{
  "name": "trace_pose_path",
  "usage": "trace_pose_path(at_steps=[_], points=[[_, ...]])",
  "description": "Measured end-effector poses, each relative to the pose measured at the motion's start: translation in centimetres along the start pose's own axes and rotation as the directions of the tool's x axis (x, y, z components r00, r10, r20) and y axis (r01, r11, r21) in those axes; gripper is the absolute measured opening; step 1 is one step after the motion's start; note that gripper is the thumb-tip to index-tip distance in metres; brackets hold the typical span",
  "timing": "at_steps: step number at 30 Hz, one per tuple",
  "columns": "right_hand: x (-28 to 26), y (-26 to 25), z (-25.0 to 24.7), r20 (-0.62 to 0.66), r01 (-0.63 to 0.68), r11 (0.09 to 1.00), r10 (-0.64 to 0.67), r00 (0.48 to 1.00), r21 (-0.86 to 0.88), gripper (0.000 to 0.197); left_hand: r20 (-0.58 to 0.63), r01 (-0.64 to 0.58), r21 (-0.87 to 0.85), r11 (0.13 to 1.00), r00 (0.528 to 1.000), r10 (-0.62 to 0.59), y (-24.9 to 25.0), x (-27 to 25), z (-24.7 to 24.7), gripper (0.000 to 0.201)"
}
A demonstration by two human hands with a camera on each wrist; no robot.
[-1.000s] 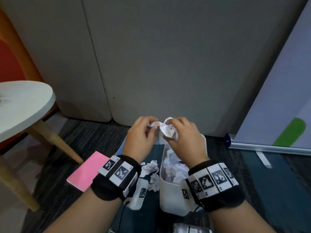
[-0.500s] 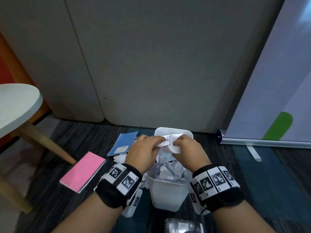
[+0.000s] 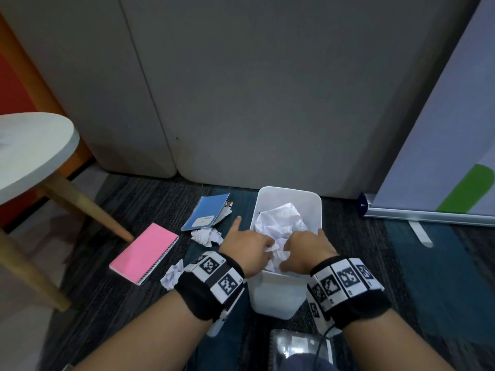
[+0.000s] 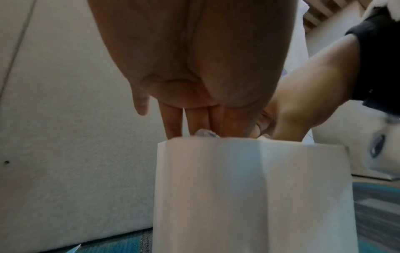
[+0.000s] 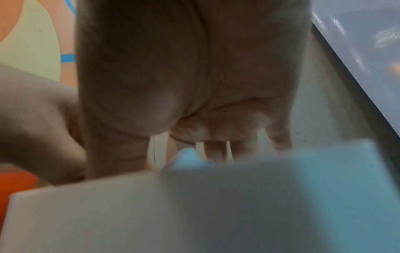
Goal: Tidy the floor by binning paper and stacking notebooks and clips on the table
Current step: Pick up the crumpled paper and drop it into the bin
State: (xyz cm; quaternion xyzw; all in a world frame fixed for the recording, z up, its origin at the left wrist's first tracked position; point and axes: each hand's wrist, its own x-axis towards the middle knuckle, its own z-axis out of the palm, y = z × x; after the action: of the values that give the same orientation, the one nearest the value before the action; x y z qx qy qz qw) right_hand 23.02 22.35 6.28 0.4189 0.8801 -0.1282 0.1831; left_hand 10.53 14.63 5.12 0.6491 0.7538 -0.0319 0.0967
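A white bin (image 3: 276,298) stands on the carpet, filled with crumpled white paper (image 3: 281,220). Both my hands reach down into its near end. My left hand (image 3: 247,246) and my right hand (image 3: 305,246) press on the paper with straight fingers. In the left wrist view my left fingers (image 4: 194,119) point straight down behind the bin wall (image 4: 249,188). In the right wrist view my right fingers (image 5: 216,150) do the same behind the bin wall (image 5: 194,205); the fingertips are hidden. Two loose paper balls (image 3: 206,235) (image 3: 172,274), a blue notebook (image 3: 206,211) and a pink notebook (image 3: 146,253) lie on the floor left of the bin.
A round white table (image 3: 32,145) on wooden legs (image 3: 88,207) stands at the left. Grey padded panels (image 3: 241,103) rise behind the bin. A banner stand base (image 3: 428,215) lies at the right. A clear-covered item (image 3: 297,344) lies near my knees.
Both hands came down from above the bin, where they held a paper ball, into the bin. The ball is now among the paper inside.
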Motion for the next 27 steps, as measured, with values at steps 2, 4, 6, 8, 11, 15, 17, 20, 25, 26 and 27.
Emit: trace_pose_path(at_steps=[2,4,6,8,11,15,17,20,25,26,27], points=[[-0.2,-0.1,-0.1,0.019,0.009,1.0,-0.009,1.0,-0.008,0.049,0.032,-0.026,0.075,0.997,0.999,0.023,0.3,-0.3,-0.4,0.035],[-0.5,-0.2,-0.6,0.042,0.0,1.0,-0.001,0.999,0.02,0.053,0.019,-0.038,0.09,0.995,0.999,0.037,0.2,-0.6,-0.5,0.037],[-0.8,-0.4,-1.2,0.01,-0.026,0.996,0.026,1.0,0.082,0.059,-0.039,-0.032,0.039,0.999,0.999,0.034,-0.4,-0.7,-0.2,0.041],[-1.0,-1.3,-2.0,-0.102,-0.03,0.984,0.049,0.994,0.177,0.059,-0.148,-0.036,-0.081,0.996,0.989,0.024,-1.3,-1.1,-0.1,0.048],[-1.5,-3.6,-3.6,-0.33,0.051,0.972,0.029,0.944,0.23,0.057,-0.28,-0.078,-0.29,0.954,0.96,-0.006,-3.0,-1.9,-1.0,0.057],[-1.1,-8.1,-5.5,-0.502,0.214,0.96,-0.098,0.859,0.179,0.043,-0.457,-0.1,-0.431,0.897,0.881,-0.121,-7.7,-3.0,-1.9,0.051],[-0.2,-10.5,-5.6,-0.514,0.26,0.947,-0.13,0.848,0.189,0.038,-0.45,-0.035,-0.48,0.877,0.868,-0.211,-10.8,-3.4,-1.4,0.038],[1.8,-13.9,-4.4,-0.511,0.292,0.931,-0.145,0.847,0.219,0.03,-0.35,0.086,-0.52,0.85,0.886,-0.304,-15.9,-3.2,1.6,0.029],[5.6,-17.2,0.5,-0.409,0.267,0.932,-0.151,0.9,0.244,0.026,-0.097,0.279,-0.464,0.841,0.927,-0.362,-21.9,-2.5,9.9,0.032],[6.1,-17.4,1.6,-0.374,0.254,0.937,-0.152,0.915,0.241,0.026,-0.037,0.321,-0.427,0.845,0.928,-0.371,-22.5,-2.6,11.7,0.035],[6.7,-17.6,2.8,-0.342,0.24,0.94,-0.149,0.928,0.241,0.027,0.025,0.359,-0.381,0.852,0.925,-0.379,-23.0,-2.7,13.5,0.038]])
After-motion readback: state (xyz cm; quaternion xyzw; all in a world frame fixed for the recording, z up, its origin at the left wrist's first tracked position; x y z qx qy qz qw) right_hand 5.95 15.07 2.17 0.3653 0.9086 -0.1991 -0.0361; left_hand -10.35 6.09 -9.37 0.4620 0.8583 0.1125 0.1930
